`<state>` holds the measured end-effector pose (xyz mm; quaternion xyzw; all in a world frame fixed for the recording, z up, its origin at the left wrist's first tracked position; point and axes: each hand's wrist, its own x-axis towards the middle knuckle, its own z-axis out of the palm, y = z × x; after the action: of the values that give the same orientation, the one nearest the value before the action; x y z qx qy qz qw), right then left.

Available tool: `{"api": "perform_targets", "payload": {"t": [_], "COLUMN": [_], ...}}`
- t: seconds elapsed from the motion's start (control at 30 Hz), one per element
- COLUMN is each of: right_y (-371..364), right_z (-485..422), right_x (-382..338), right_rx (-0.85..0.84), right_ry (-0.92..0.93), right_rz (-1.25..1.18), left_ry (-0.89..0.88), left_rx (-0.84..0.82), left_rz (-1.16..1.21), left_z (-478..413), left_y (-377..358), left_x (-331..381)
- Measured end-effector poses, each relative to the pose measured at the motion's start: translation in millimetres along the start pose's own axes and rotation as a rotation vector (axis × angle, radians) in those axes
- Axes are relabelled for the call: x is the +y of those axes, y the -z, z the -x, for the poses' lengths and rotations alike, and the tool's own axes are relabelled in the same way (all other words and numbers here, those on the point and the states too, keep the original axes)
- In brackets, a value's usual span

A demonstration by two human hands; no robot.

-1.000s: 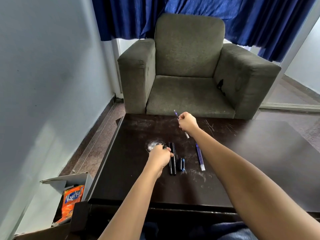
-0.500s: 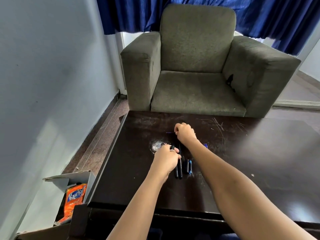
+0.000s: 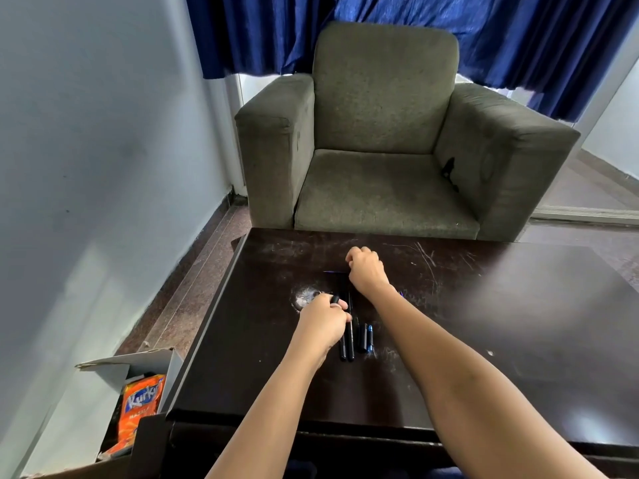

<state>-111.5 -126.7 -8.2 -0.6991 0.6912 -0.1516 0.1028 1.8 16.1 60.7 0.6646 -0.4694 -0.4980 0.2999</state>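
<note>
Two black pens (image 3: 347,344) lie side by side on the dark wooden table (image 3: 484,340). Beside them lie two short pen parts (image 3: 366,337), one black and one blue. My left hand (image 3: 323,324) grips a small black pen piece, whose end shows above my fingers at the far ends of the pens. My right hand (image 3: 366,269) is curled around a thin blue refill, whose tip (image 3: 332,272) pokes out to the left. A bit of another blue refill (image 3: 401,294) shows behind my right forearm.
A grey-green armchair (image 3: 380,150) stands right behind the table. A blue curtain (image 3: 415,29) hangs above it. A wall runs along the left. On the floor at lower left an open cardboard box (image 3: 138,364) holds an orange snack packet (image 3: 140,409).
My right hand has come down and toward the pens, bringing the blue refill from upright to nearly level. My left hand stays at the pens. The camera has shifted.
</note>
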Motion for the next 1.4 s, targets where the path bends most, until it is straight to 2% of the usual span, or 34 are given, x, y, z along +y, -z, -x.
{"api": "perform_targets", "payload": {"t": [0.1,0.17,0.23,0.33,0.47,0.8,1.03,1.2,1.33,1.4], "right_y": [22,39,53,65,56,47,47,47,59,76], "right_z": [13,27,44,70,91,93,93,92,84,78], "right_x": [11,21,31,45,57,72,80,81,83,74], "right_rx": [0.127,0.143,0.054,-0.12,-0.241,-0.229,-0.311,-0.307,-0.254,-0.228], "right_ry": [-0.123,-0.254,-0.375,-0.462,-0.506,-0.674,-0.798,-0.832,-0.867,-0.82], "right_rz": [-0.103,-0.129,-0.074,0.009,-0.056,-0.327,-0.503,-0.542,-0.678,-0.758], "left_ry": [0.006,0.009,0.005,-0.012,-0.026,-0.024,-0.014,-0.007,0.033,0.073], "left_rx": [0.01,0.018,0.027,0.035,0.044,0.045,0.057,0.062,0.023,-0.026], "left_rz": [0.014,0.018,0.014,0.002,-0.026,-0.058,-0.068,-0.015,-0.033,-0.012], "left_z": [2,6,8,13,16,12,8,11,18,21], "left_y": [1,1,0,0,-1,0,-1,-2,2,4], "left_x": [-1,-2,-2,0,1,1,-3,-2,0,2]}}
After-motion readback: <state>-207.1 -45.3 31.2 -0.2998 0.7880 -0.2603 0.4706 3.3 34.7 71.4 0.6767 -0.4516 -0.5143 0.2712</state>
